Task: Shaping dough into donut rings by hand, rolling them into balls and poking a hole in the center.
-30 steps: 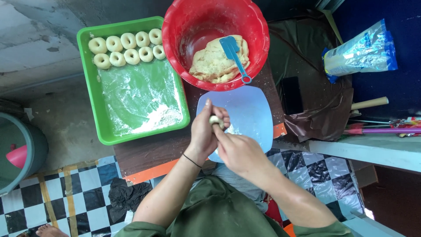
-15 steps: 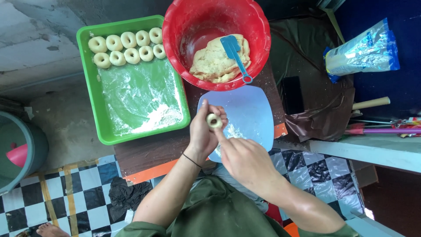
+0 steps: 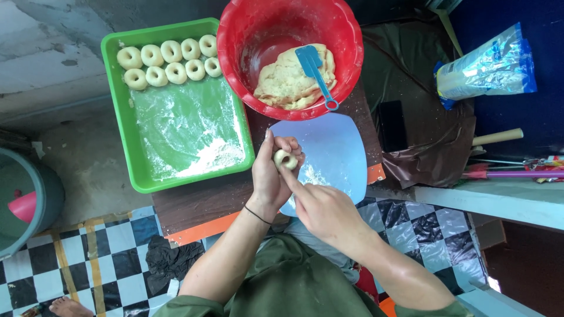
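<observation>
Green tray [image 3: 120, 111] already carries 9 dough rings [image 3: 170, 58]. Left hand [image 3: 271, 173] has its grip clamped on another dough ring [image 3: 285, 158]; right hand [image 3: 326, 211] pokes it with a finger, nothing held. Much dough [image 3: 288, 82] remains in the red bowl [image 3: 235, 41].

A small brown table [image 3: 200, 202] with orange edges stood on a black and white checkered floor [image 3: 100, 264]. A green tray [image 3: 117, 105] lay on the table's left side. Just beside it sat a big red bowl [image 3: 352, 41], at the far edge. A light blue board [image 3: 341, 158] lay in front of the bowl, dusted with a little flour. A flat black thing [image 3: 392, 125] and a dark brown cloth [image 3: 435, 152] lay on the right. A dark rag [image 3: 170, 258] lay on the floor.
</observation>
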